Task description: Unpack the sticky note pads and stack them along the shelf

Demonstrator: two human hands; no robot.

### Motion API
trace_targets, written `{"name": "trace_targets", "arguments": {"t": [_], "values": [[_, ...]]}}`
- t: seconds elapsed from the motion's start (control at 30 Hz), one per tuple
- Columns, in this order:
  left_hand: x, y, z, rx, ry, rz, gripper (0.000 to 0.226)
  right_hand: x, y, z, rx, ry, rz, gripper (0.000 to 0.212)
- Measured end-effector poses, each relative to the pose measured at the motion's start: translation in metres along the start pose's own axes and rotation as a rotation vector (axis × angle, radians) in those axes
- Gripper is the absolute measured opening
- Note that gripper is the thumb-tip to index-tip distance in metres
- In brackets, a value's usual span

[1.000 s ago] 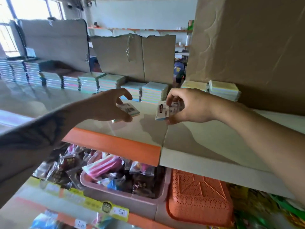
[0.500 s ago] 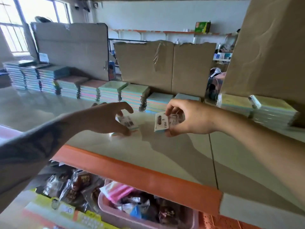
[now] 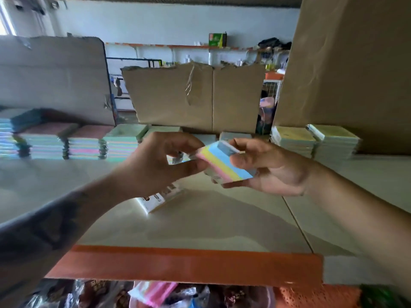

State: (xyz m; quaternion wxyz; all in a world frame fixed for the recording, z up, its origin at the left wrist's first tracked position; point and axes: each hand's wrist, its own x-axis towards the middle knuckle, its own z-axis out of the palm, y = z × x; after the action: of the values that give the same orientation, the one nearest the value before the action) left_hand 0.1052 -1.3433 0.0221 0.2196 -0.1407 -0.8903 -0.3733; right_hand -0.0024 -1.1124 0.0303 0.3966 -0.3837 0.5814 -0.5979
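**Ana:** Hands first, then. Where are they?

**Ben:** Close together above the shelf. The right hand (image 3: 270, 168) cradles a small rectangular sticky note pad striped pink, yellow and blue (image 3: 226, 163), fingers curled under it and thumb over its far end. The left hand (image 3: 155, 165) comes in from the other side, thumb and forefinger pinching the pad's near corner, maybe at its wrapper, though I cannot tell for sure.

**Ana:** How would you expect it to handle?

**Ben:** Light, I'd judge, and fairly stiff as a block, since the sheets are glued along one edge. If it carries a clear film that could be slippery, so a grip across the short edges looks safer than on the flat faces. Corners may dent if squeezed hard.

**Ana:** And its look?

**Ben:** Three pastel bands run lengthwise; a greyish strip sits at the far end. It is held tilted in the air, touching nothing but the hands.

**Ana:** What lies around?

**Ben:** Below the left hand, a white printed label card or second pack (image 3: 159, 200) lies flat on the pale grey shelf board with an orange front edge (image 3: 189, 263). Along the back stand rows of stacked pastel pads (image 3: 83, 142), more pale stacks at the right (image 3: 333, 141), and torn brown cardboard panels (image 3: 193, 96) behind them.
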Motion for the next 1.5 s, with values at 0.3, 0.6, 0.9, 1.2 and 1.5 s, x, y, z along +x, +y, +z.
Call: {"name": "trace_targets", "arguments": {"t": [0.3,0.6,0.9,1.2,1.5], "values": [[0.002,0.000,0.009,-0.444,-0.038,-0.121,0.023,-0.015,0.006,0.016,0.144,0.068,-0.028,0.064],[0.000,-0.013,0.010,-0.355,-0.035,-0.193,0.033,-0.017,0.023,0.029,-1.319,0.535,-0.606,0.069],[-0.006,-0.020,0.002,-0.303,-0.012,-0.253,0.057,0.003,0.019,0.029,-1.460,0.459,-0.398,0.067],[-0.047,-0.038,-0.023,0.287,-0.211,-0.391,0.093,-0.002,0.038,0.014,-1.263,0.332,-0.105,0.064],[-0.056,-0.041,-0.020,0.340,-0.089,-0.382,0.082,-0.001,0.043,0.022,-1.361,0.327,-0.131,0.064]]}}
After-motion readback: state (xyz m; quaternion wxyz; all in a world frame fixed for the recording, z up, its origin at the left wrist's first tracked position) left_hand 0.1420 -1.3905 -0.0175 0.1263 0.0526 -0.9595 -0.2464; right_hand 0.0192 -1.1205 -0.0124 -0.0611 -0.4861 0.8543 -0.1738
